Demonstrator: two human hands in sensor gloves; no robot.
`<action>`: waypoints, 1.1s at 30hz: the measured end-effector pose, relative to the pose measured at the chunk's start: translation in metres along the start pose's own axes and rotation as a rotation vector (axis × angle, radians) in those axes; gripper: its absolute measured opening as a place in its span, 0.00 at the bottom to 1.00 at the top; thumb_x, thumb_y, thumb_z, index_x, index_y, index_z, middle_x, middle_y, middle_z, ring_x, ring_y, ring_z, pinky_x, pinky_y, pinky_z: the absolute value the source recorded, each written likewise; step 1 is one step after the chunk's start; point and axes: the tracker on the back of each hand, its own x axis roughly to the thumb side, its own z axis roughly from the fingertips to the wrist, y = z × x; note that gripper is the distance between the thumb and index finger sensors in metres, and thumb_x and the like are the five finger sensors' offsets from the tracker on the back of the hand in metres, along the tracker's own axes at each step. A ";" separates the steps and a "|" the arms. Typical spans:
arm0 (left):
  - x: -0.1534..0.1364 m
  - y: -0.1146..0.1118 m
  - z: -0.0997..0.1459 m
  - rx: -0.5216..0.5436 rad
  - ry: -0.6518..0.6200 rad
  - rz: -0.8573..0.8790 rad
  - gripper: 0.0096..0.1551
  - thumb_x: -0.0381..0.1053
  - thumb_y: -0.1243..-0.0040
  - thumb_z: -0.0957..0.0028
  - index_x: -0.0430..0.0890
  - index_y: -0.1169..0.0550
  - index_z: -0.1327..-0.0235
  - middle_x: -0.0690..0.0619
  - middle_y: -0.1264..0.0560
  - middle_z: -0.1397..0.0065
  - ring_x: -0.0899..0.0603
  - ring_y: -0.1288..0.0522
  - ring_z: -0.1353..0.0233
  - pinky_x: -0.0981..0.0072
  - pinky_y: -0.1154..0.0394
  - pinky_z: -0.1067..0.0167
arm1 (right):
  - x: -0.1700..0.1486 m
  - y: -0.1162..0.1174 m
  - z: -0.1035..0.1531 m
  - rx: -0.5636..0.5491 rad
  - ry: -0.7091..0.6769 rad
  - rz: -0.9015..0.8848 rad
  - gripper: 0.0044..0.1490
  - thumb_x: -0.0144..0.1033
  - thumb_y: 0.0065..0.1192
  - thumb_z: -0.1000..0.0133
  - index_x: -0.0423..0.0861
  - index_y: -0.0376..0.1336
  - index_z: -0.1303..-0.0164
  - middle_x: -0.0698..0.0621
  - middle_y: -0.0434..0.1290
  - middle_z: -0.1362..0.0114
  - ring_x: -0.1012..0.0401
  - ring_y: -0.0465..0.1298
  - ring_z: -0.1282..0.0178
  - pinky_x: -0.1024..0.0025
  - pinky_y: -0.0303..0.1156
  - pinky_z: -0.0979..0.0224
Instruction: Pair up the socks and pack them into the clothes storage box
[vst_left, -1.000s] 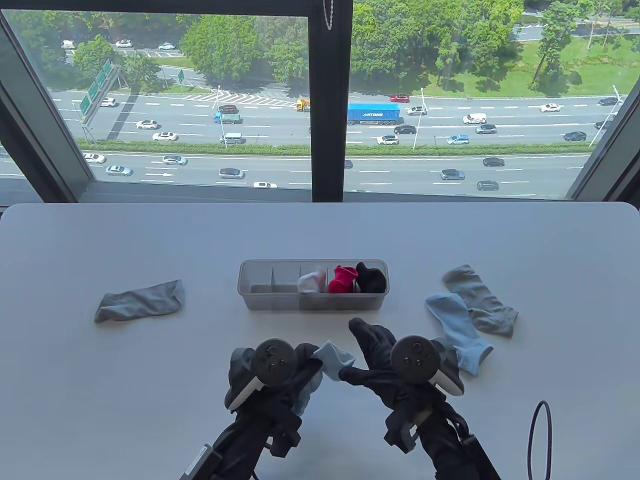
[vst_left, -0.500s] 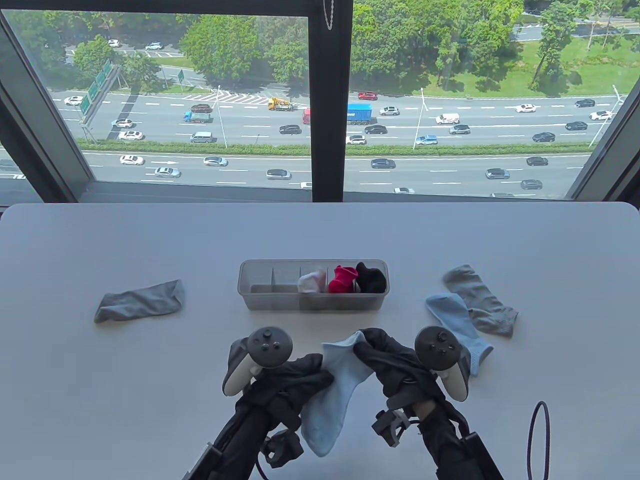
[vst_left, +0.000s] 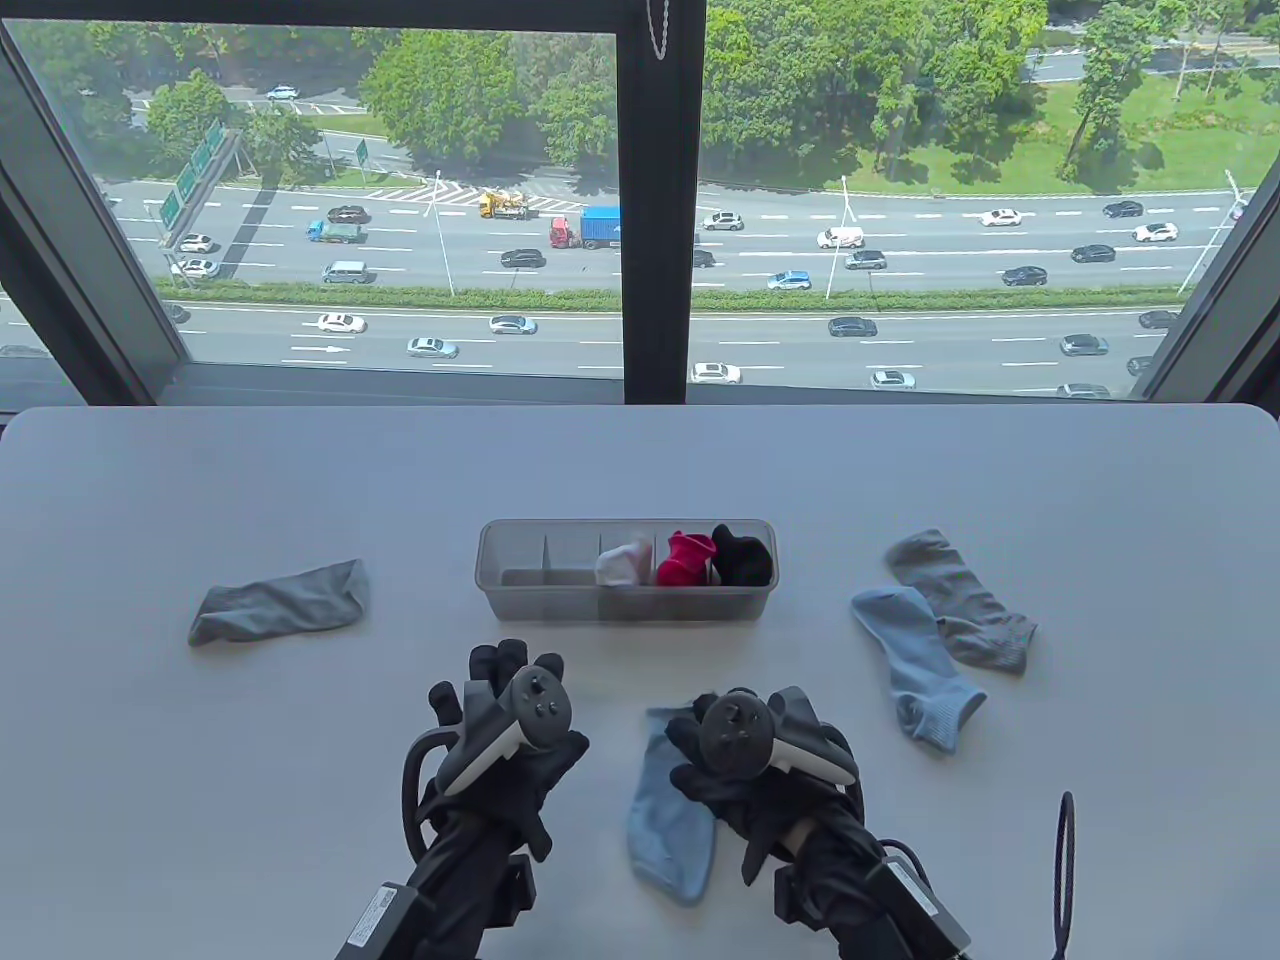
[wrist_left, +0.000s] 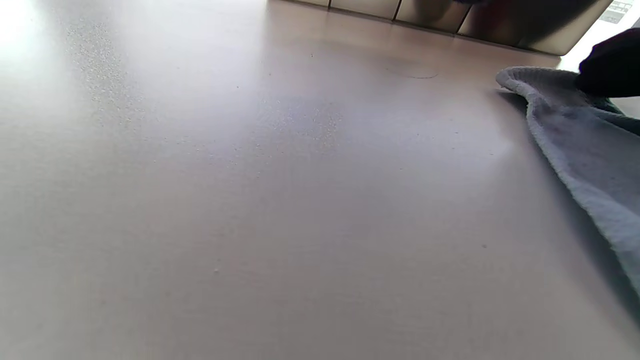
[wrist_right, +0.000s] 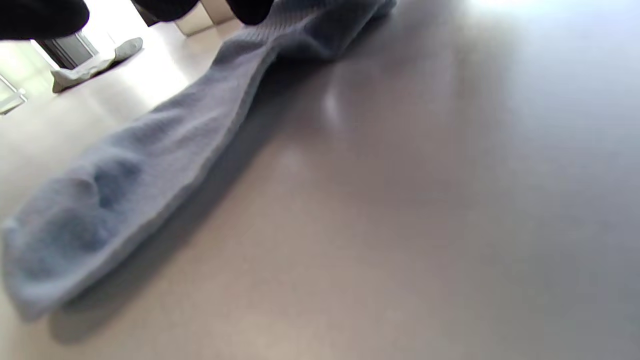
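Beyond your hands: counter (vst_left: 200, 480), then storage box (vst_left: 520, 595) with white, red, black socks in right compartments. Beside your right hand (vst_left: 760, 770): light blue sock (vst_left: 665, 820) flat, its fingers pressing top end; grip unclear. Right of it: second blue sock (vst_left: 915, 665) overlapping grey sock (vst_left: 960, 590). Your left hand (vst_left: 505, 740): fingers spread, empty. Far left: grey sock (vst_left: 280, 600).

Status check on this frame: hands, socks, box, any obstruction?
Left hand open, off the sock. Right hand on light blue sock, flat on table. Its mate lies right. Storage box path unobstructed.
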 end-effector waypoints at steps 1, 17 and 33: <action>-0.001 0.000 0.000 0.001 -0.005 0.008 0.44 0.62 0.61 0.38 0.58 0.69 0.24 0.55 0.82 0.21 0.43 0.85 0.20 0.31 0.80 0.29 | -0.006 -0.011 0.003 -0.084 0.033 -0.012 0.40 0.47 0.46 0.35 0.46 0.45 0.14 0.32 0.39 0.11 0.33 0.35 0.16 0.27 0.39 0.22; 0.008 0.003 0.006 0.014 -0.113 0.023 0.43 0.60 0.60 0.36 0.58 0.68 0.23 0.55 0.81 0.21 0.43 0.84 0.20 0.32 0.79 0.28 | -0.132 -0.044 0.044 -0.161 0.667 0.199 0.36 0.29 0.65 0.40 0.47 0.55 0.22 0.42 0.66 0.24 0.48 0.68 0.31 0.60 0.71 0.31; 0.044 0.041 0.050 0.364 -0.574 0.299 0.25 0.45 0.45 0.38 0.49 0.32 0.27 0.50 0.21 0.32 0.38 0.23 0.27 0.29 0.38 0.26 | 0.054 -0.070 0.045 -0.343 -0.323 -0.191 0.28 0.35 0.63 0.40 0.42 0.62 0.30 0.43 0.79 0.39 0.54 0.80 0.44 0.65 0.79 0.43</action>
